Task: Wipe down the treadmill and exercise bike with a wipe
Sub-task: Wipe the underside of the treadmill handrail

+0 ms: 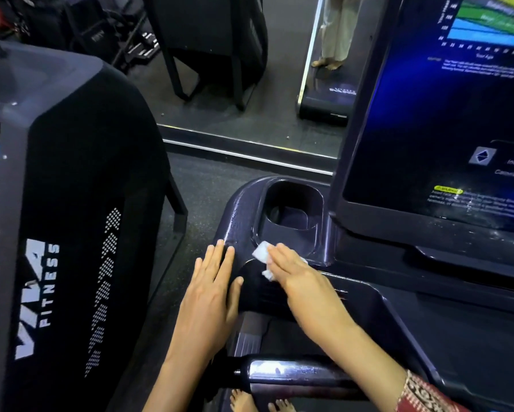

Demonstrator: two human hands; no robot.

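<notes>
Wipe (261,252): small, white, crumpled. It lies at the left end of the treadmill console (241,215), on the near rim of the cup holder (291,209).
Right hand (291,269): flat, pressing the wipe under straight fingers, with the cup holder directly ahead of them.
Left hand (211,289): flat and holding nothing, resting on the console's left edge just beside.
Console: dark glossy plastic.

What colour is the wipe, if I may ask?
The wipe is white, under the right hand; seen best in head view.

Wall mirror (235,114) — dumbbells (144,44), perhaps — dark floor (202,185)
</notes>
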